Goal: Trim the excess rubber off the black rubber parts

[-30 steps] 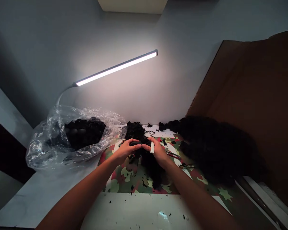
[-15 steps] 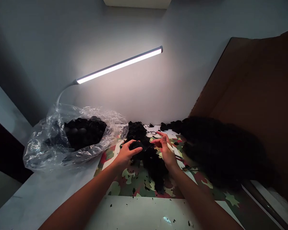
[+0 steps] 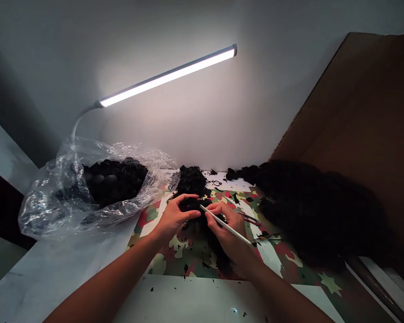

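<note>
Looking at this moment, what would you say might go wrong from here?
The white stick in the right hand points close to the left hand's thumb, so a slip might jab it. If the black ribbed piece dropped from the left hand, it could be hard to spot among the black scraps.

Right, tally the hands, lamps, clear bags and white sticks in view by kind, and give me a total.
Hands: 2 (left hand, right hand)
Lamp: 1
Clear bag: 1
White stick: 1
Total: 5
</note>
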Demonstrator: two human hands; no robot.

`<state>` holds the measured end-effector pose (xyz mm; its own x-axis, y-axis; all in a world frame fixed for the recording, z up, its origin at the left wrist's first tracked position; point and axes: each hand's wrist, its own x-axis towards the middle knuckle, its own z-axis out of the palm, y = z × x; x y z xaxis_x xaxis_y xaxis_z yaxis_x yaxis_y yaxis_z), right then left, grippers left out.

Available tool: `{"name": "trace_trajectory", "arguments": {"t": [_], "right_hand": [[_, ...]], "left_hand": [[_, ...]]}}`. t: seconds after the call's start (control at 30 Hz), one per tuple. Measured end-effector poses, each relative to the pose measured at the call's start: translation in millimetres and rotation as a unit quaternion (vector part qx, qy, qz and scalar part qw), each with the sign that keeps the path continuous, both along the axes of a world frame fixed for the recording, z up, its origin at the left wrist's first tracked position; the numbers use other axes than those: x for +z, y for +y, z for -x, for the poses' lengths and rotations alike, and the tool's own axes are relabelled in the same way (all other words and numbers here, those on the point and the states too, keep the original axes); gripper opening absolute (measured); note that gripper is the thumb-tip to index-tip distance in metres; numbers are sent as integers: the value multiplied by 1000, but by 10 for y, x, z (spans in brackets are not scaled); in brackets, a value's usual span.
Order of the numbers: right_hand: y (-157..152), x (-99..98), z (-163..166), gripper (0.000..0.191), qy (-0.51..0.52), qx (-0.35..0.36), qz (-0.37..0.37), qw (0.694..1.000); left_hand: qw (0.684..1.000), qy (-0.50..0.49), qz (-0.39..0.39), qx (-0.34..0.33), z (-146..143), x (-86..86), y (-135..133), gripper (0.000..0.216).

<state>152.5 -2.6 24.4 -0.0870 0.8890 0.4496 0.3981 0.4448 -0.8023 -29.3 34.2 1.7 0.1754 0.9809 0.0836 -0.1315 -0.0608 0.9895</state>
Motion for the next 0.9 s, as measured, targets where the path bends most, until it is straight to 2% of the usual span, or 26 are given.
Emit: {"name": "trace_trajectory", "arguments": {"t": [0.17, 0.4, 0.53, 0.77, 0.9], "right_hand": [[-28, -19, 16, 15, -27, 32, -14, 999], [-31, -73, -3, 12, -59, 44, -14, 997], [0, -107, -14, 9, -82, 40, -56, 994], [-4, -116, 26, 20, -164, 36, -136, 976], [-58, -59, 82, 24, -190, 32, -140, 971]], "left_hand": [[997, 46, -43, 47, -14, 5, -19, 43], [991, 87, -81, 56, -9, 55, -49, 35], [988, 112, -100, 47, -15, 80, -69, 31], [967, 179, -169, 64, -47, 78, -122, 24], [960, 183, -195, 85, -72, 41, -133, 17]]}}
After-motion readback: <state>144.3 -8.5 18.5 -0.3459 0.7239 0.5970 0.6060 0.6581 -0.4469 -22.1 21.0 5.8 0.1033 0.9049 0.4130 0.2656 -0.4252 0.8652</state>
